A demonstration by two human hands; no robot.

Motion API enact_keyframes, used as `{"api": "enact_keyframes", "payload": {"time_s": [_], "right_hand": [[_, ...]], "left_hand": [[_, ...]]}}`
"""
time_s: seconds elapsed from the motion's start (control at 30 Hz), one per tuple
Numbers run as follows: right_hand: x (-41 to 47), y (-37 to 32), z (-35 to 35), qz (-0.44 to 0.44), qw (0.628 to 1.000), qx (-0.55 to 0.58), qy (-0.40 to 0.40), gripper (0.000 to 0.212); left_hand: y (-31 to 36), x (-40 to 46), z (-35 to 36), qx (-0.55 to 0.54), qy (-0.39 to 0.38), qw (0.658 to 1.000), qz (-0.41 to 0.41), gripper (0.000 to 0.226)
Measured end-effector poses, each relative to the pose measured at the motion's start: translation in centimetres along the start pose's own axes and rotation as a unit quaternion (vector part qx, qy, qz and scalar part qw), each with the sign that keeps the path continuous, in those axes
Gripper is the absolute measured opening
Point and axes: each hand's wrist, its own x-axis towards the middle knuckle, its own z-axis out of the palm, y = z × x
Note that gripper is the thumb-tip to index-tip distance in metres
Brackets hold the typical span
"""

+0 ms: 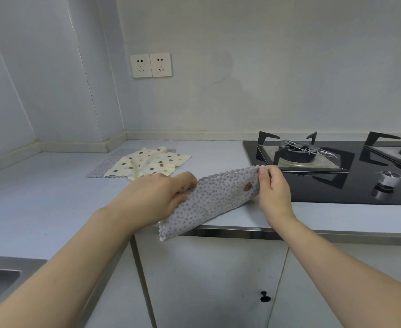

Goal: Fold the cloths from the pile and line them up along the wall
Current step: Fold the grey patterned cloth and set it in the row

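Grey dotted cloth (214, 200) between both hands (220, 191)

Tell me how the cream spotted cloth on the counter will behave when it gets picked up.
The cream spotted cloth lies rumpled with soft creases, so it will probably hang limp rather than keep its shape. It looks thin, so likely light. It lies over a grey cloth, which may drag along if the lift is careless.

Two hands hold a grey dotted cloth (216, 197) above the counter edge. The left hand (156, 197) grips its 9 o'clock end, and the right hand (274, 192) pinches the 3 o'clock corner.
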Motion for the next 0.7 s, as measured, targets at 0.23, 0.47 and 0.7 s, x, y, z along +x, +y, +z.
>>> {"api": "enact_keyframes", "payload": {"time_s": [0.23, 0.47, 0.7], "right_hand": [[-0.4, -0.4, -0.1, -0.049, 0.998, -0.019, 0.024, 0.024], [0.6, -3.5, -0.2, -0.038, 0.998, 0.029, 0.042, 0.018], [1.6, -5.6, -0.8, -0.046, 0.997, -0.059, 0.026, 0.022]], "left_hand": [[-0.4, 0.3, -0.6, 0.037, -0.048, 0.997, -0.043, 0.010], [-0.5, 0.4, -0.7, 0.014, -0.024, 0.994, -0.109, 0.019], [-0.3, 0.5, -1.4, -0.012, -0.027, 0.989, -0.142, 0.019]]}}
